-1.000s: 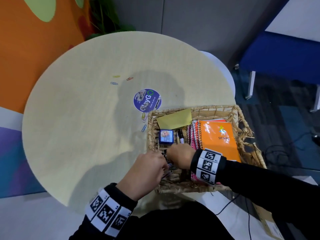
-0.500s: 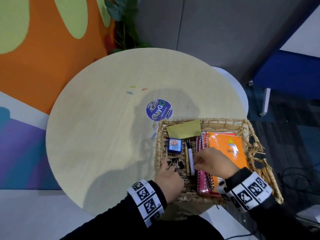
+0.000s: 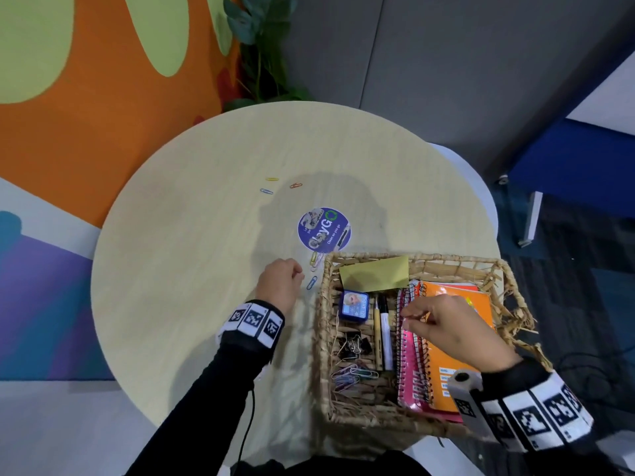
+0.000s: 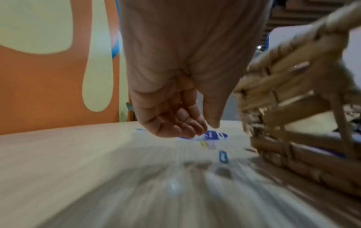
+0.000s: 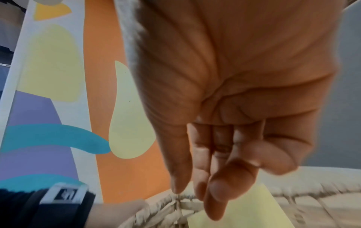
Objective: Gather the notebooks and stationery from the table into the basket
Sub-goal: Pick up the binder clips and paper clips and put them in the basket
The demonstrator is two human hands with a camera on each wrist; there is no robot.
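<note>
Clips beside the basket [image 3: 347,420] next: pinch them up one at a time.
Near first: inside the basket lie clips, binder clips, two pens and the notebooks [image 3: 446,359], with the right hand [image 3: 453,328] above them, fingers loosely curled, holding nothing. The left hand [image 3: 280,281] hovers low over the surface [image 3: 192,269], fingers lightly curled and empty, a blue clip [image 3: 311,282] at its 3 o'clock and two more [image 3: 315,260] at 1 o'clock, close against the basket wall. Farther, past the round sticker, three clips [image 3: 275,185] lie at 12 o'clock. Thin wire lies flat; likely a fingernail must lift one edge before pinching.
</note>
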